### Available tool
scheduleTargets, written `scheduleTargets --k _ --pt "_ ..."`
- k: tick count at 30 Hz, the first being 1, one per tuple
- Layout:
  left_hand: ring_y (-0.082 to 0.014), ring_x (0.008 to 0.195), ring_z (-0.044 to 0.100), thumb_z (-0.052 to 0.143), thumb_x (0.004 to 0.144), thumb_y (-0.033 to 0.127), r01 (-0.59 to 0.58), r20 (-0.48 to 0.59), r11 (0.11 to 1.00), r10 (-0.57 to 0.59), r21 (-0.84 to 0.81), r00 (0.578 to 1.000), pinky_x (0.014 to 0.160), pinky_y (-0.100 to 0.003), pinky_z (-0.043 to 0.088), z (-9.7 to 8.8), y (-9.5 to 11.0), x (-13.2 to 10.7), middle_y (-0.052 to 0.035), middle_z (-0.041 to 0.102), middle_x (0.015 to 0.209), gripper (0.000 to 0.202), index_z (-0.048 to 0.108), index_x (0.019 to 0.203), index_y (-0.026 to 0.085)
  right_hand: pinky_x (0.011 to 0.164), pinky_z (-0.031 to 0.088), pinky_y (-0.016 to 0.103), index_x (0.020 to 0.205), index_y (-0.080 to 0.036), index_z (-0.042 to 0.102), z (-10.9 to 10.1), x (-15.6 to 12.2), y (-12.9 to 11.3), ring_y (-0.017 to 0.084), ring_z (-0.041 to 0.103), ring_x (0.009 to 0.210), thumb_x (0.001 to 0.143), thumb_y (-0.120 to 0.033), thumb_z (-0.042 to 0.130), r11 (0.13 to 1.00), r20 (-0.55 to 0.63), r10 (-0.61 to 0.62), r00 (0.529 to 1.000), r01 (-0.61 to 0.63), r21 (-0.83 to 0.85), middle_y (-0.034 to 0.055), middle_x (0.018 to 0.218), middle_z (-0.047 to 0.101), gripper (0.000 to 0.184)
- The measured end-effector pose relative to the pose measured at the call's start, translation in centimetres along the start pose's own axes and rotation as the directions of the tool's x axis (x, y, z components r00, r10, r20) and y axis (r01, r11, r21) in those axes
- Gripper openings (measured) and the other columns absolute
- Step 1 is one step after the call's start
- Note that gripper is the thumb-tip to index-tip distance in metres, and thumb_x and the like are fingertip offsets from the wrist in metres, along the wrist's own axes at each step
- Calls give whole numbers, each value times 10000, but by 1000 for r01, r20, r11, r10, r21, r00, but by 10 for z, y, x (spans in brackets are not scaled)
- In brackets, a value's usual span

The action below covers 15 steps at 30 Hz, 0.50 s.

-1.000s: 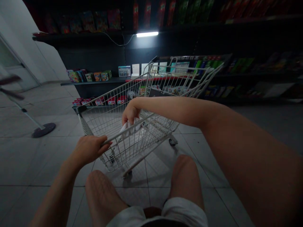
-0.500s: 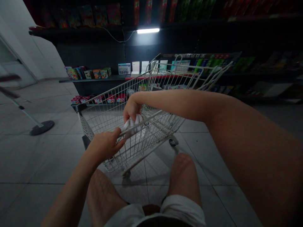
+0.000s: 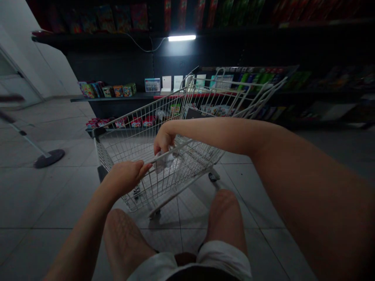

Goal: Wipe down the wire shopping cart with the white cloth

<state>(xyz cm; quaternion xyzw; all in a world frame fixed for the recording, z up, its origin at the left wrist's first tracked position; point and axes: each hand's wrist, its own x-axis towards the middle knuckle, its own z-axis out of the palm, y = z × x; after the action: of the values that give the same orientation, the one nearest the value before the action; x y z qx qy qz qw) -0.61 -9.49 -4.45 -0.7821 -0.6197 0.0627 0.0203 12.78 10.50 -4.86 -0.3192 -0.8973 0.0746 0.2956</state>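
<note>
The right fingers (image 3: 161, 145) close on a crumpled white cloth (image 3: 164, 162) (too dim to rule out paper) just inside the near end of a wire shopping cart (image 3: 129, 146); the left fingers (image 3: 137, 169) curl over its top rail (image 3: 175, 152). The cart stands on a tiled floor (image 3: 52, 203) before dark store shelves (image 3: 117, 98).

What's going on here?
A person stands behind a wire shopping cart in a shop aisle. Their left hand is on the cart's near rim, and their right hand reaches over it, holding a white cloth inside the basket. Dark shelves of boxed goods stand beyond the cart.
</note>
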Motion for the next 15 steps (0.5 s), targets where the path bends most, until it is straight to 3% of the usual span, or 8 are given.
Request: scheduleTargets --k 4,7,9,11,12,13,15 --pt "-244 751 653 110 982 552 12 6 1000 -12 -8 1000 615 -305 385 1 -6 2 -78 697 798 618 608 894 198 810 509 349 672 -79 670 9 -12 -12 161 676 965 758 -270 659 988 70 153 986 -151 -36 63 986 740 210" --pt "-227 714 639 128 982 554 22 16 999 -22 -38 1000 606 -298 377 0 -10 2 -69 693 792 601 601 876 199 742 496 291 666 -26 653 -26 -5 -15 120 683 854 742 -161 653 960 298 278 913 -277 -45 62 899 738 155" --pt "-223 711 638 137 978 564 24 14 998 -24 -52 1000 611 -299 385 1 -13 2 -69 690 787 597 603 891 201 726 483 262 702 -11 673 -61 2 -19 78 673 751 720 -115 641 957 579 262 772 -286 -51 25 851 732 111" --pt "-225 719 643 138 973 575 21 10 998 -21 -65 1000 624 -305 402 3 -16 2 -74 689 776 609 610 898 199 739 470 236 820 -21 712 -87 2 -29 36 649 683 744 -109 585 983 800 109 590 -182 1 -21 822 719 173" --pt "-227 723 646 140 971 577 19 8 997 -19 -69 1000 631 -307 412 4 -17 2 -79 689 771 615 617 901 197 747 469 223 899 -46 724 -93 -2 -38 28 645 681 759 -99 559 993 841 -7 542 -95 69 -36 826 718 223" --pt "-228 733 650 149 970 573 23 -5 997 -23 -71 1000 639 -309 421 6 -19 2 -84 692 777 612 627 917 194 762 473 215 973 -83 726 -93 -9 -48 31 649 707 769 -77 543 989 828 -129 545 10 148 -40 848 721 274" --pt "-231 784 658 210 968 538 12 -48 998 -15 -62 999 659 -304 438 8 -23 3 -94 707 839 555 645 1000 194 821 497 229 1074 -172 713 -81 -31 -68 70 663 838 762 -9 546 942 675 -336 657 240 236 -19 948 732 390"
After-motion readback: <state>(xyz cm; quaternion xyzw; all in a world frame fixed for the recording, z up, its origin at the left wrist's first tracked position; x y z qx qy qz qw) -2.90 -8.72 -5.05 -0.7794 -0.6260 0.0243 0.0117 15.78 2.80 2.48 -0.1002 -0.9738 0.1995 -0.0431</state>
